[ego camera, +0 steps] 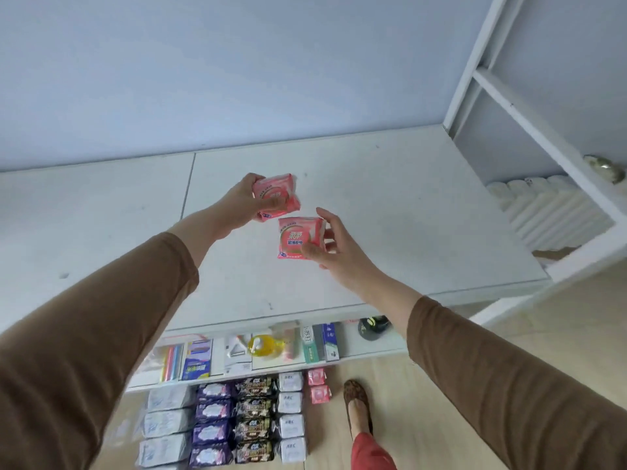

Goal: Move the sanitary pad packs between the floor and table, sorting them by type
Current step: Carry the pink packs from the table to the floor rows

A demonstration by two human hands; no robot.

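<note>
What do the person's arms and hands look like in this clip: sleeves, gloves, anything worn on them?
Both arms wear plain brown long sleeves, left sleeve and right sleeve, of soft knit-like fabric with no print or markings. The cuffs end short of the wrists. The left hand and right hand are bare: no gloves, and no rings, watch or bracelet are visible.

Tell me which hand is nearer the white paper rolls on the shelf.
Right. The right hand with its pink pack is closer to the paper rolls; the left hand is farther left.
</note>
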